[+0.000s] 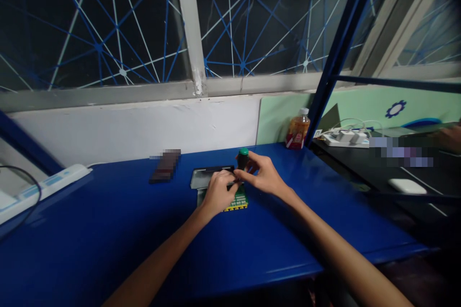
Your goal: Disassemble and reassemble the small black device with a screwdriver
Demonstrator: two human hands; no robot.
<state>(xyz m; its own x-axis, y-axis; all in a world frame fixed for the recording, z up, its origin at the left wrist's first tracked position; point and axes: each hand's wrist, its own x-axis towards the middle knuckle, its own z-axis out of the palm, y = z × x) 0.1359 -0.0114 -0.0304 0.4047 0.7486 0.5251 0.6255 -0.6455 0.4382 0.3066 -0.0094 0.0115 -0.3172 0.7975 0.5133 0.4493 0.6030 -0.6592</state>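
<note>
Far to the left of the left hand [218,192], a white power strip [50,183] lies along the edge of the blue surface [108,240], with a black cable looping beside it. Nearer that hand, up and to its left, sits a dark flat object [164,165], blurred beyond telling. Just above the left hand's knuckles lies a grey tray-like case [206,176]. The left hand rests curled, fingers together, pressing down on a green circuit board [239,200] that shows under and just right of it; whether it grips the board's edge cannot be told. Touching it from the right, the right hand [262,175] is closed around a black tool with a green cap [243,156], held upright over the board. Well beyond the right hand, up and to its right, a bottle [298,129] stands against the wall. Farther right, past a blue post, white plugs and cables [345,136] lie on a dark bench, with a white mouse [406,185] nearer the front.
</note>
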